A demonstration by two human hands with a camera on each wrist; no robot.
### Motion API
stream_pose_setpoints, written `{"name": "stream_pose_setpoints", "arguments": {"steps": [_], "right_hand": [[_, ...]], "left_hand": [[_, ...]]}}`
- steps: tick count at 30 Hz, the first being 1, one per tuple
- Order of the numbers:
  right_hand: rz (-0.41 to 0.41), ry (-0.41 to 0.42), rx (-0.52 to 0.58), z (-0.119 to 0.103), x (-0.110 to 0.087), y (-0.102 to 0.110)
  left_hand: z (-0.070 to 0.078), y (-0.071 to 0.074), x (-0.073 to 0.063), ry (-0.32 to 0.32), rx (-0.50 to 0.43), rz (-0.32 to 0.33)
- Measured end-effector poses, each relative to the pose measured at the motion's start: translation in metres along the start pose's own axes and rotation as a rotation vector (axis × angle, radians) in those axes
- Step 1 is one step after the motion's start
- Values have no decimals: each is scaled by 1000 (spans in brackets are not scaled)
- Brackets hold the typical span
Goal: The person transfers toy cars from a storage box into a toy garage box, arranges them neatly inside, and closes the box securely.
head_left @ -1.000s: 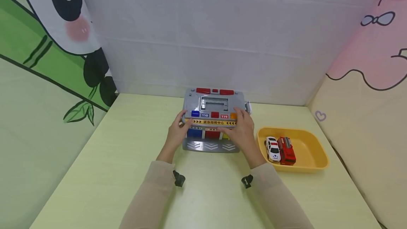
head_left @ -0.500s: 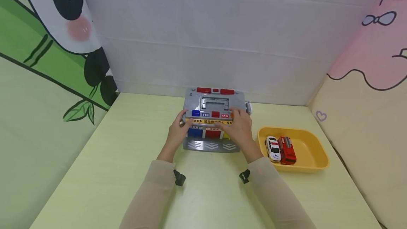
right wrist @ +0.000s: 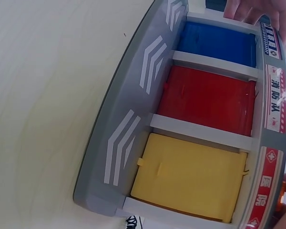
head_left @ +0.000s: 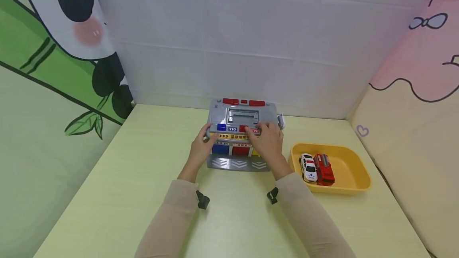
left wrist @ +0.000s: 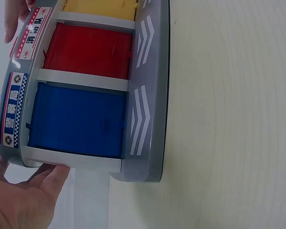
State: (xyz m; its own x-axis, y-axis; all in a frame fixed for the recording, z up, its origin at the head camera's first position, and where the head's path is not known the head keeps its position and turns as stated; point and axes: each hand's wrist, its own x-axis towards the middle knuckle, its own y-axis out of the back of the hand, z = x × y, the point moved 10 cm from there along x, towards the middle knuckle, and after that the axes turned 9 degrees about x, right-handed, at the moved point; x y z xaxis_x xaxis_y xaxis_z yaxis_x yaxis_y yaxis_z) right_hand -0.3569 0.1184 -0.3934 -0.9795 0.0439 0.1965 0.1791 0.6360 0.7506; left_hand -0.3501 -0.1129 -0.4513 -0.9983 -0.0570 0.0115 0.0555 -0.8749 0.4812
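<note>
A grey toy garage [head_left: 238, 114] stands at the back of the table, with a blue door [left wrist: 76, 119], a red door [left wrist: 88, 51] and a yellow door [right wrist: 190, 176], all down. My left hand [head_left: 201, 148] grips its left end, thumb in front and fingers round the side. Over the top front edge lies my right hand [head_left: 270, 142]; its thumb and index finger are at the red button [head_left: 243, 128] and the 119 label. Whether the button is pressed cannot be told. In the right wrist view, only a bit of the right hand shows beside an orange button [right wrist: 280, 195].
A yellow tray [head_left: 349, 150] stands on the table to the right, holding a white police car [head_left: 308, 168] and a red fire truck [head_left: 324, 170]. A white cloth wall [head_left: 229, 43] rises right behind the garage. Printed cloth walls flank the table.
My right hand has slid left along the garage's top edge, from the orange button to the red one. My left hand has kept its place at the left end.
</note>
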Motion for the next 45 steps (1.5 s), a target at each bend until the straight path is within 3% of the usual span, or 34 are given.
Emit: {"name": "stream_pose_setpoints", "arguments": {"steps": [17,25,32,45], "right_hand": [[-27,-102,143,6,10,1],[-42,-83,141,7,10,-1],[-48,-55,221,9,6,3],[-57,-44,272,14,-1,12]], "left_hand": [[3,3,0,-14,0,-5],[3,3,0,-12,-3,2],[2,1,1,-14,-3,-1],[-1,-3,1,-7,-3,-3]]}}
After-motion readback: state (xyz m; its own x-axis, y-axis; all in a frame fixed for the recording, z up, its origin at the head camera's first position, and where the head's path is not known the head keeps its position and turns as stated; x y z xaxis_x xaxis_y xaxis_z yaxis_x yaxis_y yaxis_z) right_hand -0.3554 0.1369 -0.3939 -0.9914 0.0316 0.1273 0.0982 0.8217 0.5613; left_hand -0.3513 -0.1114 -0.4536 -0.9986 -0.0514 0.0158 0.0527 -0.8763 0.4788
